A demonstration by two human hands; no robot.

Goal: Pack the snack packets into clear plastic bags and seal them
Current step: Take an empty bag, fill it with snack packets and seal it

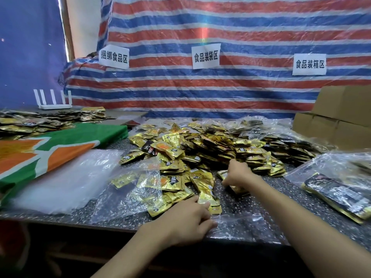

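A big heap of gold snack packets (210, 149) covers the middle of the speckled counter (251, 203). My right hand (239, 173) reaches into the near edge of the heap, its fingers curled down round a few gold packets (237, 190). My left hand (188, 219) lies near the counter's front edge with straight fingers on a flat clear plastic bag (239, 221). Its fingertips touch a gold packet (208, 199). Another clear bag (140, 183) lies to the left over some packets.
A stack of empty clear bags (66, 177) lies left, beside a green and orange cloth (50, 149). More packets (40, 121) and a white router (54, 99) sit far left. A filled bag (341, 193) lies right. Cardboard boxes (341, 117) stand back right.
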